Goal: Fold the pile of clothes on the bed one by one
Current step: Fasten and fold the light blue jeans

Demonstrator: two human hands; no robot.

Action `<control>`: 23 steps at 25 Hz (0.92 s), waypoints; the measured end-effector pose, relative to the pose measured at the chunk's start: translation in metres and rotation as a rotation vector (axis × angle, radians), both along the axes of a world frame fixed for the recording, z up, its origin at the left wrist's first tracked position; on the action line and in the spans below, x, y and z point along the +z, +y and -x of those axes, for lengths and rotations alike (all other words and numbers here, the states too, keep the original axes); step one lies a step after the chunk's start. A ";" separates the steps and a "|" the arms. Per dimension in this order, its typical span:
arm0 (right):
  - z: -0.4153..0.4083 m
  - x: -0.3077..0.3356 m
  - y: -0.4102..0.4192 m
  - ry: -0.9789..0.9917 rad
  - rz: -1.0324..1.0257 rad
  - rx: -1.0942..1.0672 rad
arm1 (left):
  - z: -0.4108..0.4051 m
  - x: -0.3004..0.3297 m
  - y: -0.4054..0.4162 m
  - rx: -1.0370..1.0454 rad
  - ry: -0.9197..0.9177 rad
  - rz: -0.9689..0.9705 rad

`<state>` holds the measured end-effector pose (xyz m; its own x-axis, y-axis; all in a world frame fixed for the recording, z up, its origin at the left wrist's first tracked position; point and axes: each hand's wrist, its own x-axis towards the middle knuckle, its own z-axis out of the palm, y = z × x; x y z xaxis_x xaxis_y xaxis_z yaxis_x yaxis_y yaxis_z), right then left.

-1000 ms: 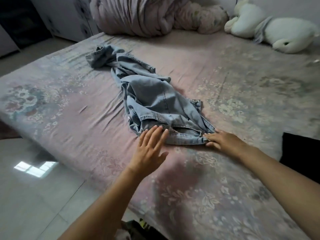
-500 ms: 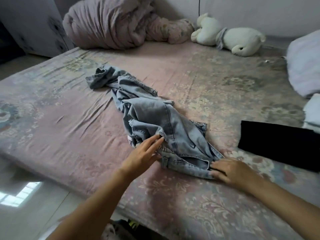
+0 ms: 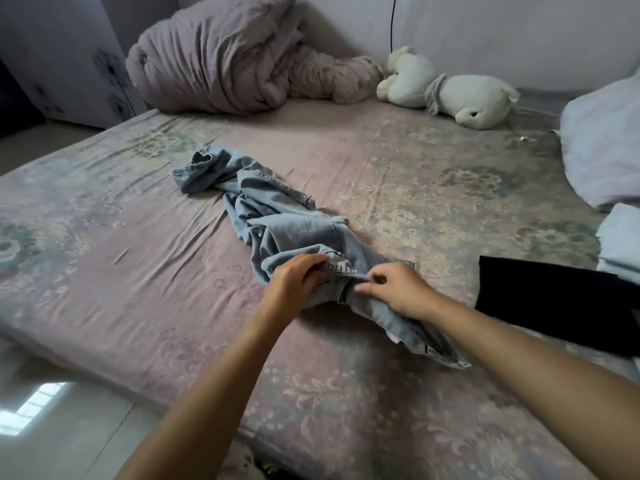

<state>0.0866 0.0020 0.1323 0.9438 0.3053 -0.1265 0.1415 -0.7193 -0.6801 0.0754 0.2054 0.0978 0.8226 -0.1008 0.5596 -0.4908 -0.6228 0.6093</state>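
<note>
Floor tiles (image 3: 62, 441) at 8 o'clock, with a bright window reflection on them. The bed (image 3: 138, 289) fills most of the view, under a pink floral sheet. Rolled quilt (image 3: 221, 60) at 11 o'clock, against the wall.

Light blue jeans (image 3: 277, 216) lie crumpled dead centre, running from about 11 o'clock down to 5 o'clock, with one leg end bunched at the far left end. The waistband end is nearest you.

Your left hand (image 3: 294, 285) has its fingers curled onto the denim at the waistband edge and is gripping it. Your right hand (image 3: 398, 289) sits just beside it, with thumb and fingers pinching a fold of the same waistband. Both hands are closed on the fabric, and the cloth between them is slightly lifted.

White plush toy (image 3: 450, 88) at 1 o'clock, lying by the wall. Folded black garment (image 3: 554, 299) at 3 o'clock, flat on the sheet, near the jeans but not touching them. Pale pillow (image 3: 602, 147) and light folded cloth (image 3: 623, 244) at the right edge, 2 to 3 o'clock.
</note>
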 end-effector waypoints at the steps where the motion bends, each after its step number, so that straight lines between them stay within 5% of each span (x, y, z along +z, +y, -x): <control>1: -0.008 0.022 -0.001 -0.008 -0.079 -0.039 | -0.003 0.014 -0.002 0.027 0.015 0.068; 9: -0.056 0.208 0.006 -0.088 -0.612 -0.154 | -0.008 0.099 -0.029 0.093 0.116 0.393; 19: -0.057 0.379 -0.032 -0.384 -0.796 -0.203 | -0.053 0.198 -0.065 0.376 -0.202 0.156; 23: -0.057 0.396 -0.055 -0.373 -0.893 -0.317 | -0.052 0.228 -0.073 0.251 -0.049 0.132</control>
